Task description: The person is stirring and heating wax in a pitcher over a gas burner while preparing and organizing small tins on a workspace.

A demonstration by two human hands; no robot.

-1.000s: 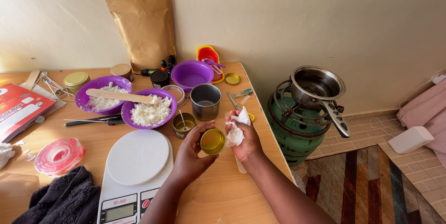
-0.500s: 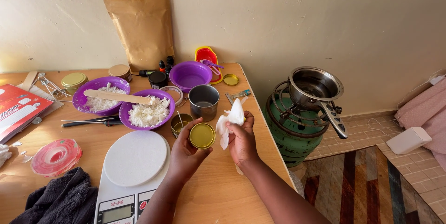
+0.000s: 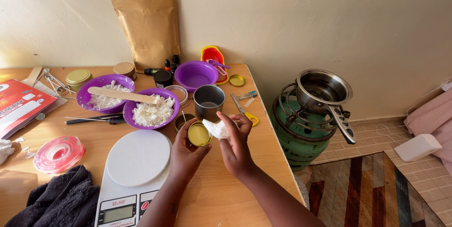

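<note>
While the small gold tin [image 3: 198,134] is gripped in the left hand [image 3: 186,154], its open mouth tilted up toward the camera, a crumpled white tissue [image 3: 217,128] is pinched between the thumb and fingers of the right hand [image 3: 237,147] and held against the tin's right rim. Both hands are closed around what they hold, the left curled about the tin's side, the right bunched on the tissue. The tin is held above the wooden table [image 3: 221,194], just in front of a grey metal cup [image 3: 209,101] taken here as the landmark. Directly left of the cup, a purple bowl [image 3: 151,108] of white flakes is seen, with a flat wooden stick [image 3: 123,95] laid across it and reaching to a second purple bowl [image 3: 104,93] farther left. Between the cup and the held tin, a second small tin [image 3: 183,121] with a thin stick in it is partly hidden by the left hand. Behind the cup, an empty purple bowl [image 3: 196,74] is noted, and behind that a brown paper pouch [image 3: 148,29] leaned on the wall. Right of the cup, yellow-handled scissors [image 3: 245,110] lie near the table edge. In front of the cup and to its left, a white kitchen scale [image 3: 132,176] is placed. Well to the right of the cup, off the table, a green gas cylinder [image 3: 296,137] carries a steel saucepan [image 3: 325,88].
</note>
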